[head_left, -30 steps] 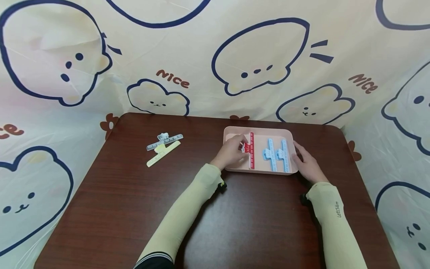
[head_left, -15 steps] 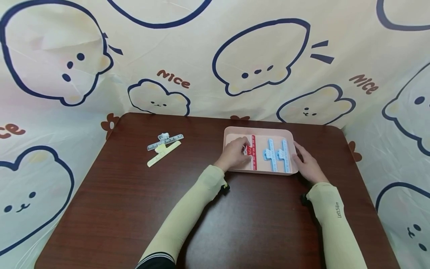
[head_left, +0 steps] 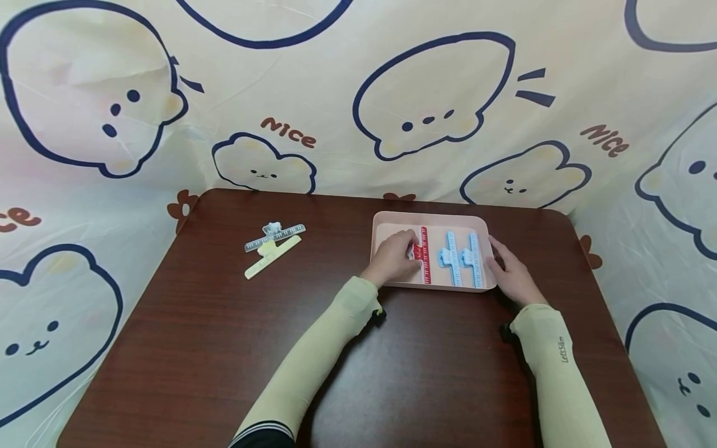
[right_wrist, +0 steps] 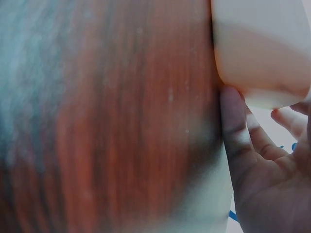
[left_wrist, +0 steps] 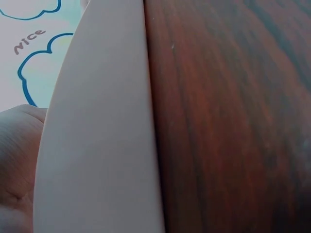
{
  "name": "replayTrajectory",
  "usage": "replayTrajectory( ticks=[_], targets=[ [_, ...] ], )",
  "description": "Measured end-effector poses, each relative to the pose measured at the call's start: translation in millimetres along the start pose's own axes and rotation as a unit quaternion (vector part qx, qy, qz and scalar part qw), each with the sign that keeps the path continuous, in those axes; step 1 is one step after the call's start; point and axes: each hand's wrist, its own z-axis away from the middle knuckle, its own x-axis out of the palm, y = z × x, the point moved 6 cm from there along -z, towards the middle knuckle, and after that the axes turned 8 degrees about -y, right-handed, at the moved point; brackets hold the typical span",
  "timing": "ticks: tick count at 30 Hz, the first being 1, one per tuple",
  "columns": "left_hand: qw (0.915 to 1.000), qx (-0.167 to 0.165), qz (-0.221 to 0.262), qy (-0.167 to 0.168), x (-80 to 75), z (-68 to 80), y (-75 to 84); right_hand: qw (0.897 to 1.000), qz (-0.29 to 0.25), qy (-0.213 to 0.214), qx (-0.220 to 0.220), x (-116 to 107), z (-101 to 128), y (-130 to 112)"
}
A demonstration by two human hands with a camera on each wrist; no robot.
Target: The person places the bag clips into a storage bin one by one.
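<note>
A pink tray (head_left: 428,218) lies towards the back right of the table. In it, my left hand (head_left: 393,258) pinches a red ruler clip (head_left: 426,255) by its middle; the ruler edge stands out beyond the fingertips, and the hand covers part of the grip. Two light blue ruler clips (head_left: 452,258) lie side by side in the tray's right half. My right hand (head_left: 514,270) touches the tray's right end with extended fingers. In the right wrist view its thumb (right_wrist: 234,109) meets the tray's corner. The left wrist view shows mostly the tray's outer wall (left_wrist: 99,126).
At the back left of the brown table (head_left: 313,348) lie a grey-blue ruler clip (head_left: 288,233) and a pale yellow clip (head_left: 273,256), close together. A patterned cloth (head_left: 336,93) hangs behind the table and along its sides.
My left hand has shifted a little to the right and towards me inside the tray, with the red ruler clip in its fingers. The right hand has stayed where it was.
</note>
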Motion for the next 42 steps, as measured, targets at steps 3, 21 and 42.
replayTrajectory(
  ticks=[3,21,42],
  targets=[
    [1.0000,-0.003,-0.002,-0.001,1.7,-0.4,0.1,1.000,0.001,-0.001,0.000,0.2,0.3,-0.6],
    [1.0000,-0.007,0.000,-0.006,11.9,-3.9,4.6,1.000,0.002,0.001,0.002,0.3,-0.3,2.3],
    [1.0000,-0.005,-0.004,-0.006,15.0,-7.2,8.0,1.000,-0.003,-0.002,0.008,-0.1,1.0,-0.6]
  ],
)
